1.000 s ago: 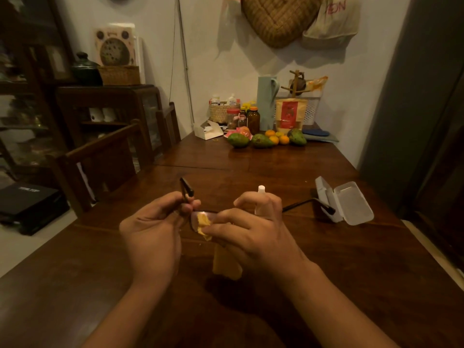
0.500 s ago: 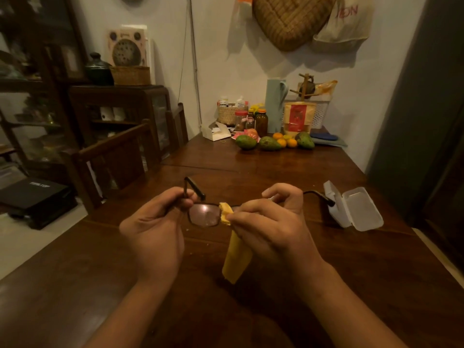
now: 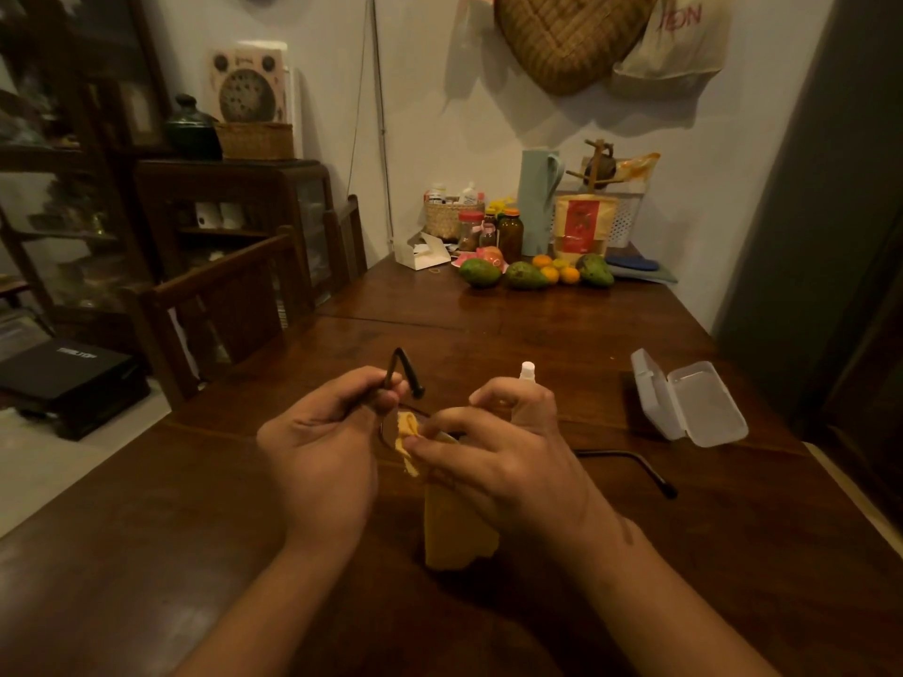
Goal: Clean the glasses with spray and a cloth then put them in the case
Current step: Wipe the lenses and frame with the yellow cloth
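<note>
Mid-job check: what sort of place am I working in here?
Most likely a home dining room: a long wooden table with dining chairs beside it, avocados and oranges with jars at its far end, and a glass-fronted cabinet against the wall.

Wood table (image 3: 562, 334): open case (image 3: 694, 405), spray btl (image 3: 527, 372), fruit (image 3: 525, 276).

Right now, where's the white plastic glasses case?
In the head view, the open white plastic glasses case sits on the dark wooden table, to the right of the right hand, beyond the glasses' black temple arm.
</note>
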